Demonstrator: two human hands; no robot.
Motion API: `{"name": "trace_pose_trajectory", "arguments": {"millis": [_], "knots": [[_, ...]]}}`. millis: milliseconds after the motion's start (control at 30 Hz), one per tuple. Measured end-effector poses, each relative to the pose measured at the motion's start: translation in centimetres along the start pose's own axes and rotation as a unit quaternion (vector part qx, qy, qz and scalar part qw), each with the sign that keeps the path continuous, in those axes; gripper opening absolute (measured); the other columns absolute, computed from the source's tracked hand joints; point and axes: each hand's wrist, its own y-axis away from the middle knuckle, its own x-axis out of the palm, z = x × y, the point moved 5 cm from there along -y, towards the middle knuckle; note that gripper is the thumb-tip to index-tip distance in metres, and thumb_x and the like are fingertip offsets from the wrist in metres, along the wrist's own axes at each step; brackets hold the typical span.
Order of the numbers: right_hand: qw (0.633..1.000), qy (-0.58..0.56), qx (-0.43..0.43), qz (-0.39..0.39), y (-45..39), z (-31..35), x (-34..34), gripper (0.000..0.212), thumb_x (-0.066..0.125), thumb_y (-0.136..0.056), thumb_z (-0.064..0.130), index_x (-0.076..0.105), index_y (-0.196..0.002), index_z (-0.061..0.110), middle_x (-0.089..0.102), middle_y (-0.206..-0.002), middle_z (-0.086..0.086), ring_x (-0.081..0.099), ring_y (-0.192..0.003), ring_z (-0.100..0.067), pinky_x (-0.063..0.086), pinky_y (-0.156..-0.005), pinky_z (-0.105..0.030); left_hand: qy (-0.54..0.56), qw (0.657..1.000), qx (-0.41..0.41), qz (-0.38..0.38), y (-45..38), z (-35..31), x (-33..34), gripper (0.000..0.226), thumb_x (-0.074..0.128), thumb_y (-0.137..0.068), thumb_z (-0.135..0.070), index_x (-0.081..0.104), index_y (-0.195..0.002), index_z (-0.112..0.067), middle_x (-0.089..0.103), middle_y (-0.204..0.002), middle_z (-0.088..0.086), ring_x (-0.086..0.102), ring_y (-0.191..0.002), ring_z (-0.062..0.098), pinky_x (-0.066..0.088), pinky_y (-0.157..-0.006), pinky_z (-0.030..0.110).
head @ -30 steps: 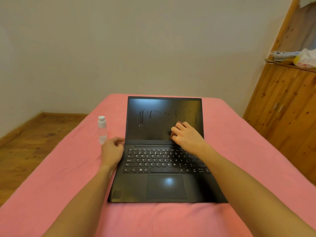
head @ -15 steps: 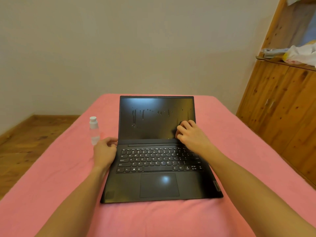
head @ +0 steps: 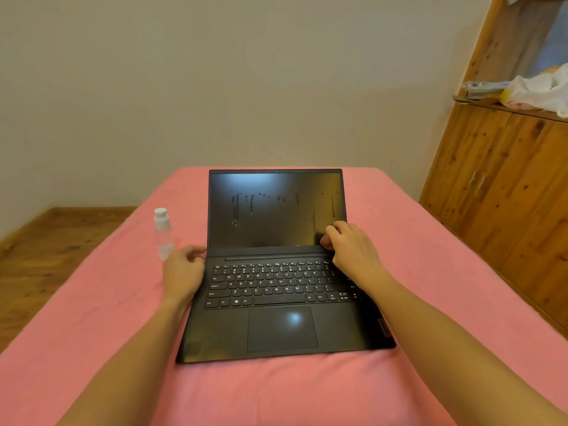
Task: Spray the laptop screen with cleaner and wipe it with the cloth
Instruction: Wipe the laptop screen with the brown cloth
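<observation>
One open laptop (head: 276, 272) lies between the two hands on the pink bedcover (head: 415, 241), its screen (head: 273, 210) streaked with drips. The right hand (head: 350, 250) presses a dark cloth (head: 321, 239) with curled fingers at the screen's lower right corner. The left hand (head: 184, 269), loosely curled, grips the laptop's left edge by the hinge. One spray bottle (head: 163, 233) stands just beyond the left hand, with bare cover around it.

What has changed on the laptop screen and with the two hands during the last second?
The right hand slid rightward along the bottom of the screen, to its lower right corner. The left hand stayed at the laptop's left edge, the spray bottle stayed upright, and the drips remain.
</observation>
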Motion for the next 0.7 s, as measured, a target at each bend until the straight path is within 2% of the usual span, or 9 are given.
{"name": "trace_pose_trajectory", "arguments": {"millis": [133, 300, 467, 700], "knots": [[0.994, -0.092, 0.055, -0.038, 0.02, -0.34, 0.03, 0.028, 0.055, -0.076, -0.001, 0.058, -0.092, 0.021, 0.056, -0.100, -0.001, 0.059, -0.086, -0.026, 0.052, -0.068, -0.040, -0.004, 1.000, 0.001, 0.000, -0.02, 0.06, -0.02, 0.041, 0.048, -0.073, 0.002, 0.074, -0.099, -0.016, 0.074, -0.087, -0.001, 0.068, -0.088, 0.016, 0.050, -0.084, 0.031], [0.983, -0.151, 0.080, -0.062, 0.05, -0.26, 0.13, 0.022, 0.047, -0.078, 0.000, 0.054, -0.090, 0.018, 0.060, -0.101, -0.001, 0.065, -0.083, -0.023, 0.054, -0.071, -0.040, -0.003, 1.000, -0.001, -0.003, 0.04, -0.06, -0.03, 0.042, 0.048, -0.073, 0.003, 0.074, -0.101, -0.015, 0.074, -0.088, 0.001, 0.068, -0.086, 0.016, 0.049, -0.083, 0.029], [0.982, -0.160, 0.084, -0.059, 0.19, -0.08, 0.49, 0.020, 0.045, -0.080, 0.000, 0.049, -0.090, 0.017, 0.063, -0.105, -0.005, 0.065, -0.086, -0.026, 0.052, -0.075, -0.041, -0.002, 1.000, 0.002, -0.003, 0.18, -0.23, -0.04, 0.042, 0.047, -0.074, 0.003, 0.074, -0.100, -0.015, 0.073, -0.087, 0.000, 0.067, -0.086, 0.015, 0.046, -0.080, 0.028], [0.977, -0.193, 0.074, -0.047, 0.21, 0.44, 0.60, 0.022, 0.044, -0.077, -0.003, 0.050, -0.089, 0.015, 0.063, -0.101, -0.005, 0.065, -0.086, -0.023, 0.052, -0.078, -0.040, -0.006, 1.000, 0.005, -0.006, 0.10, -0.24, -0.13, 0.041, 0.049, -0.073, 0.003, 0.074, -0.100, -0.014, 0.074, -0.087, 0.001, 0.067, -0.085, 0.016, 0.048, -0.081, 0.029]]}}
